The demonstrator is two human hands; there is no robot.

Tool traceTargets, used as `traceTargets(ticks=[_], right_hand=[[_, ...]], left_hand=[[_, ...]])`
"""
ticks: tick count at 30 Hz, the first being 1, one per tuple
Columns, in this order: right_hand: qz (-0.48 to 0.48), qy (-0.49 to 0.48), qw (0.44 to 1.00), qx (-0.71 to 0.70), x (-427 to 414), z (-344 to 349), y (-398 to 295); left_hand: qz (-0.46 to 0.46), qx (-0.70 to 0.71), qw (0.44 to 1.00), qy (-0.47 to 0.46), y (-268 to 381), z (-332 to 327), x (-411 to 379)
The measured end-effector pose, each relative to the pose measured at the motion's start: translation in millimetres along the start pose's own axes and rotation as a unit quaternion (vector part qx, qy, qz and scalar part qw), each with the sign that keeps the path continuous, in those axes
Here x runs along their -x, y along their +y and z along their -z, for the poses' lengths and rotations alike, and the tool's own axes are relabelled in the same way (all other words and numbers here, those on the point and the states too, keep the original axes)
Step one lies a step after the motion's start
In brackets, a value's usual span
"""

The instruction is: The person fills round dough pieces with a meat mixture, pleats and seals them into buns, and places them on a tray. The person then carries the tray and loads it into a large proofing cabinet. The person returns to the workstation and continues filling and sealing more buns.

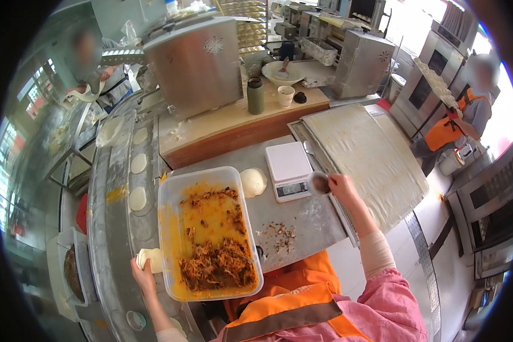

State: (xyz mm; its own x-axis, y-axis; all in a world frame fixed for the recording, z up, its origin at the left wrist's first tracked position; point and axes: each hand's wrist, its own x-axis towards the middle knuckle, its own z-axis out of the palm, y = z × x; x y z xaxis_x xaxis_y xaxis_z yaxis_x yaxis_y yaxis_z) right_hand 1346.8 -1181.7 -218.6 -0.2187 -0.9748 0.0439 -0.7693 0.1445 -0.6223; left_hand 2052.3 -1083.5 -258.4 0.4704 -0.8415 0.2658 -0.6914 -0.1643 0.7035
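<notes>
In my left hand (144,273) is a small stack of pale dough rounds (151,259), held over the conveyor belt (143,226). My right hand (344,188) grips a small round cup (318,183) with something brown in it, beside the white digital kitchen scale (288,162). Before me stands a clear plastic tub (199,171) of oily, shredded orange-brown filling (216,265). A pile of dough rounds (253,182) lies between tub and scale. Flat dough rounds (138,199) rest on the belt to the left.
Brown crumbs (282,235) lie scattered on the metal table (312,222). A covered tray (363,158) sits right of the scale. On the wooden ledge stand a green bottle (255,96) and paper cup (285,96). One person (104,81) works at left; another (457,115) holds a tray at right.
</notes>
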Motion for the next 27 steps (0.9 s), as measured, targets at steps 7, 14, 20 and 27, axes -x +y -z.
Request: traceTargets(ticks=[7, 14, 20, 27], right_hand=[[0.038, 0.07, 0.991, 0.109, -95, -46, -7], [0.126, 0.185, 0.974, 0.021, -53, -36, -79], [0.215, -0.371, 0.752, -0.501, 79, -30, -226], [-0.075, -0.268, 0.758, -0.59, 111, -69, -192]], left_hand=[[0.222, 0.542, 0.806, 0.078, -39, 18, 57], [0.2, 0.74, 0.642, -0.022, 59, 78, 86], [0.055, 0.527, 0.801, -0.279, 244, 32, 69], [-0.222, 0.303, 0.871, -0.316, 335, -51, 74]])
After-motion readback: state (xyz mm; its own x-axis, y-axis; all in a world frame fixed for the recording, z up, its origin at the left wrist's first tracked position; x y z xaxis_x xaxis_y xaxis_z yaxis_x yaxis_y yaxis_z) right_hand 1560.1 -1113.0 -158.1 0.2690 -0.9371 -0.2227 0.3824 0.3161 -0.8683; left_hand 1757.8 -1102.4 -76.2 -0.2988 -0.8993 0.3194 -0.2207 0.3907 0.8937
